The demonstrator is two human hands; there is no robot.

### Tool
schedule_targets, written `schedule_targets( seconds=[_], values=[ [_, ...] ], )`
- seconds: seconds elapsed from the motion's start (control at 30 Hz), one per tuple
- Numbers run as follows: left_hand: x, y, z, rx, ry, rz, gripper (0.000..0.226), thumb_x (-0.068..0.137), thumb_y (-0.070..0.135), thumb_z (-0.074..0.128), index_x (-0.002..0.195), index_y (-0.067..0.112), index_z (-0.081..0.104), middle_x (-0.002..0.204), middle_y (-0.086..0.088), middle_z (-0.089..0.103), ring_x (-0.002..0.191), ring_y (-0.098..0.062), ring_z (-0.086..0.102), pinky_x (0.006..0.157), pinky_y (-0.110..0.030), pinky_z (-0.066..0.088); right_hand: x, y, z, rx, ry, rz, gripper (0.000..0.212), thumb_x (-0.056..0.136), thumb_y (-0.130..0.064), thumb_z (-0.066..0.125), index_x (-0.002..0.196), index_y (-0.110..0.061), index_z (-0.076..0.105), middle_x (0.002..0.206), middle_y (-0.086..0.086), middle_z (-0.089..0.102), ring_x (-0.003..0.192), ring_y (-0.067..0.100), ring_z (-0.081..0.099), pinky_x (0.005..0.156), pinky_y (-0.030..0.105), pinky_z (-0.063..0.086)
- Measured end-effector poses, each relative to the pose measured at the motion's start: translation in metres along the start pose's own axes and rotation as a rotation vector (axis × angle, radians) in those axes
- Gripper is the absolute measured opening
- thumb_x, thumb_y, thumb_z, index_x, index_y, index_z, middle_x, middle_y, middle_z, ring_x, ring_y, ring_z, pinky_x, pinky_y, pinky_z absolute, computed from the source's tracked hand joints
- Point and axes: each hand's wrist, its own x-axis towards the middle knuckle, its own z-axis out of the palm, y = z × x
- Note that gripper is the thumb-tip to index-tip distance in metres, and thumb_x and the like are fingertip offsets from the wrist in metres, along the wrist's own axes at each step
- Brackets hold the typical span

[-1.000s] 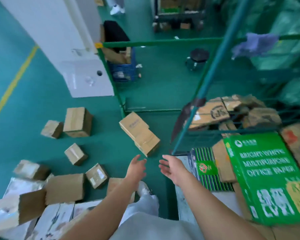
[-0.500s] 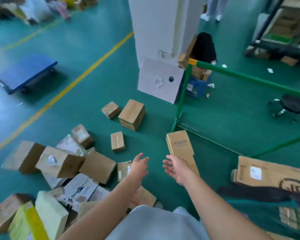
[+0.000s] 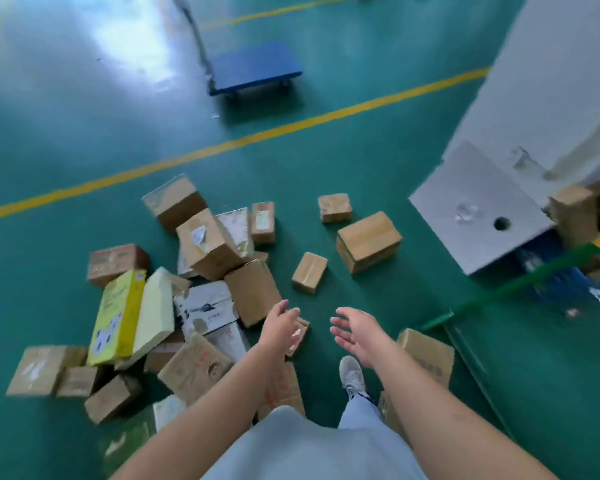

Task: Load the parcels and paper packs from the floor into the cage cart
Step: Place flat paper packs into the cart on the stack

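Several brown cardboard parcels lie in a loose heap (image 3: 208, 244) on the green floor in front of me. A yellow paper pack (image 3: 120, 317) leans in the heap's left side. Apart from the heap lie a small parcel (image 3: 309, 272), a bigger one (image 3: 368, 241) and another small one (image 3: 334, 207). My left hand (image 3: 278, 322) and my right hand (image 3: 355, 329) reach forward over the floor, both empty with fingers relaxed. A parcel (image 3: 426, 356) lies under my right forearm. Only a green bar of the cage cart (image 3: 520, 284) shows at the right.
A white pillar (image 3: 551, 98) with a white panel (image 3: 475, 209) at its foot stands at the right. A blue platform trolley (image 3: 253, 69) sits farther back, beyond a yellow floor line (image 3: 222, 147). My shoe (image 3: 352, 374) is on the floor between the parcels.
My view has swung left, away from the cage cart and onto the heap of parcels. Both hands stay empty and stretched forward.
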Motion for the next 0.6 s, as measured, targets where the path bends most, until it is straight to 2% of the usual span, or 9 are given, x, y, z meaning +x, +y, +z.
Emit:
schedule_targets(
  seconds=[0.1, 0.23, 0.3, 0.33, 0.43, 0.5, 0.57, 0.6],
  values=[
    [-0.005, 0.014, 0.000, -0.106, 0.101, 0.006, 0.046, 0.106, 0.015, 0.053, 0.151, 0.019, 0.043, 0.094, -0.001, 0.056, 0.076, -0.015, 0.053, 0.066, -0.029, 0.045, 0.018, -0.034, 0.010, -0.122, -0.080, 0.012, 0.022, 0.105, -0.025, 0.055, 0.122, -0.012, 0.062, 0.108, 0.006, 0.069, 0.092, 0.021, 0.066, 0.083, 0.033, 0.053],
    [-0.011, 0.019, -0.015, -0.215, 0.256, -0.012, 0.045, 0.106, 0.019, 0.053, 0.151, 0.022, 0.043, 0.097, -0.001, 0.056, 0.081, -0.017, 0.053, 0.068, -0.031, 0.045, 0.033, -0.065, 0.041, -0.281, -0.191, 0.036, 0.022, 0.106, -0.025, 0.053, 0.122, -0.012, 0.061, 0.109, 0.006, 0.070, 0.097, 0.021, 0.067, 0.083, 0.033, 0.054],
    [-0.016, 0.014, -0.028, -0.294, 0.335, -0.029, 0.044, 0.107, 0.021, 0.052, 0.150, 0.023, 0.044, 0.099, -0.001, 0.056, 0.087, -0.019, 0.055, 0.075, -0.034, 0.049, 0.039, -0.066, 0.060, -0.344, -0.246, 0.059, 0.022, 0.106, -0.024, 0.053, 0.121, -0.011, 0.061, 0.108, 0.005, 0.070, 0.100, 0.022, 0.066, 0.089, 0.035, 0.054],
    [-0.019, 0.013, -0.031, -0.312, 0.355, -0.040, 0.043, 0.107, 0.022, 0.052, 0.149, 0.024, 0.045, 0.097, -0.001, 0.056, 0.087, -0.018, 0.055, 0.078, -0.034, 0.049, 0.040, -0.066, 0.064, -0.350, -0.258, 0.067, 0.022, 0.106, -0.024, 0.053, 0.121, -0.011, 0.061, 0.108, 0.005, 0.070, 0.100, 0.022, 0.066, 0.089, 0.035, 0.054],
    [-0.034, -0.004, -0.056, -0.454, 0.489, -0.054, 0.045, 0.107, 0.020, 0.050, 0.151, 0.025, 0.043, 0.091, -0.002, 0.054, 0.078, -0.015, 0.052, 0.069, -0.029, 0.047, 0.042, -0.049, 0.101, -0.509, -0.348, 0.116, 0.025, 0.106, -0.025, 0.054, 0.125, -0.010, 0.061, 0.109, 0.006, 0.071, 0.092, 0.020, 0.067, 0.073, 0.030, 0.053],
    [-0.044, -0.017, -0.069, -0.512, 0.541, -0.061, 0.046, 0.107, 0.021, 0.050, 0.153, 0.025, 0.042, 0.098, 0.000, 0.056, 0.088, -0.017, 0.056, 0.079, -0.033, 0.050, 0.041, -0.037, 0.119, -0.593, -0.380, 0.135, 0.027, 0.106, -0.025, 0.054, 0.127, -0.010, 0.062, 0.112, 0.006, 0.071, 0.092, 0.019, 0.067, 0.069, 0.029, 0.052],
    [-0.055, -0.034, -0.087, -0.590, 0.590, -0.070, 0.047, 0.108, 0.024, 0.051, 0.153, 0.025, 0.042, 0.114, -0.002, 0.058, 0.107, -0.022, 0.058, 0.090, -0.037, 0.051, 0.034, -0.020, 0.140, -0.691, -0.412, 0.153, 0.027, 0.106, -0.026, 0.054, 0.127, -0.011, 0.062, 0.113, 0.006, 0.071, 0.093, 0.018, 0.068, 0.070, 0.029, 0.052],
    [-0.059, -0.040, -0.093, -0.615, 0.609, -0.072, 0.046, 0.108, 0.025, 0.051, 0.153, 0.026, 0.042, 0.120, -0.004, 0.058, 0.110, -0.022, 0.058, 0.092, -0.037, 0.051, 0.031, -0.014, 0.148, -0.727, -0.417, 0.158, 0.026, 0.106, -0.026, 0.055, 0.125, -0.010, 0.063, 0.112, 0.006, 0.071, 0.093, 0.018, 0.068, 0.070, 0.028, 0.053]
  ],
)
